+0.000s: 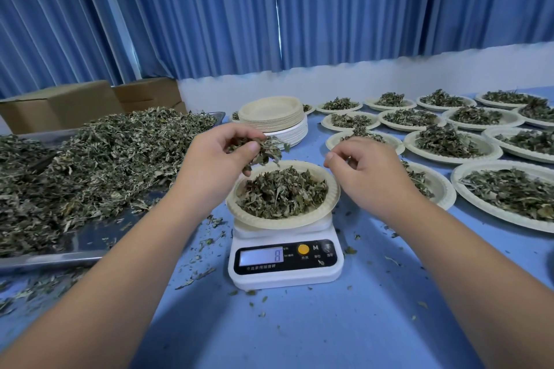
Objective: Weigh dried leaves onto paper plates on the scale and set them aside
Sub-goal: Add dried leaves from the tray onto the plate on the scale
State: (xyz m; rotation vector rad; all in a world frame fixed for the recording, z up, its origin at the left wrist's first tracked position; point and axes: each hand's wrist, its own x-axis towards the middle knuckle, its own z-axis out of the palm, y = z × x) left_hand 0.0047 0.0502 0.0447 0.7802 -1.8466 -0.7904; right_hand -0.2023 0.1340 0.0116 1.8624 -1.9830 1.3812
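Because the dried leaves (281,196) heaped on the paper plate (234,207) atop the scale (284,274) look light and crumbly, I'd lift that floppy plate by opposite rims. The left hand (218,156) grips a clump (265,149) above it; the right hand (368,180) pinches its fingertips together, on what I cannot tell.

Soft, even light fills the scene: daylight glows through the blue curtains (209,9) and gives everything a cool tint, so the shadows on the tabletop (344,323) around the scale (284,275) are faint and diffuse. The metal tray (87,241) shows a dull sheen without hard glare. Wide-angle distortion stretches the plates (491,213) at the right edge, and fine detail looks slightly soft.
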